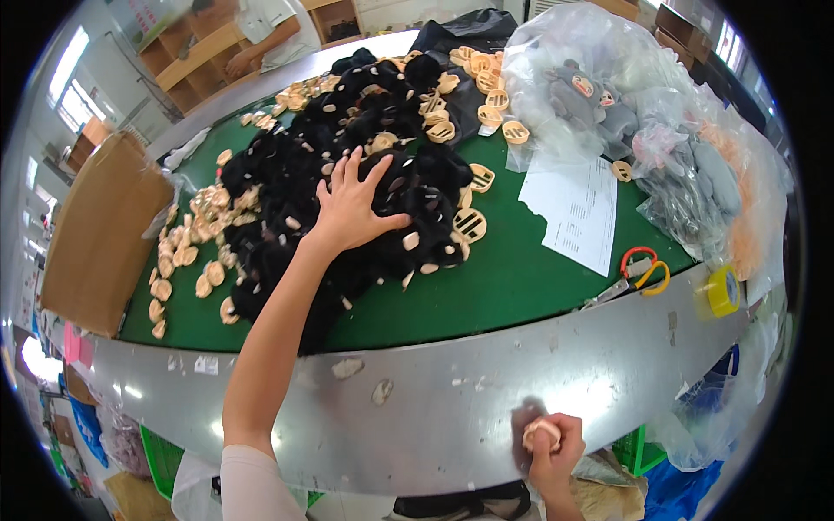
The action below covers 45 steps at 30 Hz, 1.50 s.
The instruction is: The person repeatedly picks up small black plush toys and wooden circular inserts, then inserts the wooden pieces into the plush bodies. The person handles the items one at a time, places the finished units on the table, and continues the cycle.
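Observation:
My left hand (352, 208) reaches across to a heap of black plush pieces (287, 191) with small pale parts on them. Its fingers are spread and rest on the black fabric. Low on the right, my right hand (558, 456) is closed around a small peach-coloured round piece (540, 432), held just above the metal edge of the table. The fingers cover part of that piece. Round peach discs with dark slots (470, 225) lie along the heap's right side. Many small peach pieces (213, 208) are scattered at its left.
Orange-and-red-handled scissors (632, 278) and a yellow tape roll (722, 291) lie on the right, near a torn paper sheet (578, 213). Clear bags with grey plush (599, 95) fill the far right. A cardboard box (102, 230) stands left. Another person (269, 35) is at the back.

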{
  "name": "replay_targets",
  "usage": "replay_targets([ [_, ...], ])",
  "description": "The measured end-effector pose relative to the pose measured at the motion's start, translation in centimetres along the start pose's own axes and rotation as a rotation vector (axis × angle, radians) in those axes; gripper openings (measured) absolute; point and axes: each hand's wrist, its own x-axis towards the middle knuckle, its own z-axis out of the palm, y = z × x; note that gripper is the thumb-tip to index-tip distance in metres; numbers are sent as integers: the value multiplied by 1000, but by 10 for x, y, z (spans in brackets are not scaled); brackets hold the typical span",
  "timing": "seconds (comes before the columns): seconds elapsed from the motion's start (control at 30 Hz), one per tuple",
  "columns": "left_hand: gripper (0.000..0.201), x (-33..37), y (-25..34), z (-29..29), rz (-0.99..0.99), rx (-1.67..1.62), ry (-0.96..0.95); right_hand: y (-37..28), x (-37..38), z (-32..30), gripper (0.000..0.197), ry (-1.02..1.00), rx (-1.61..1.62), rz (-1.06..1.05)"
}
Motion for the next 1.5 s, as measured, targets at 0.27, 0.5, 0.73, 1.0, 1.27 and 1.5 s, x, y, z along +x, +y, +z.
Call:
replay_targets([
  [0.27,54,24,11,40,20,-118,-37,-6,2,-2,16,-6,-78,-83],
  [0.5,41,-65,44,5,155,-352,19,-2,2,-6,21,-39,30,-63],
  [0.73,35,-137,93,-41,74,-498,380,-3,1,-2,13,13,187,-83],
  [1.0,24,-248,138,-68,-409,-1408,470,-23,-10,-4,21,-231,307,-107],
  [1.27,32,-348,188,-59,-563,-1891,252,-58,-18,25,24,-538,621,328],
  [1.5,36,-365,166,-75,-554,-1790,282,-50,-9,7,18,-346,94,-391],
])
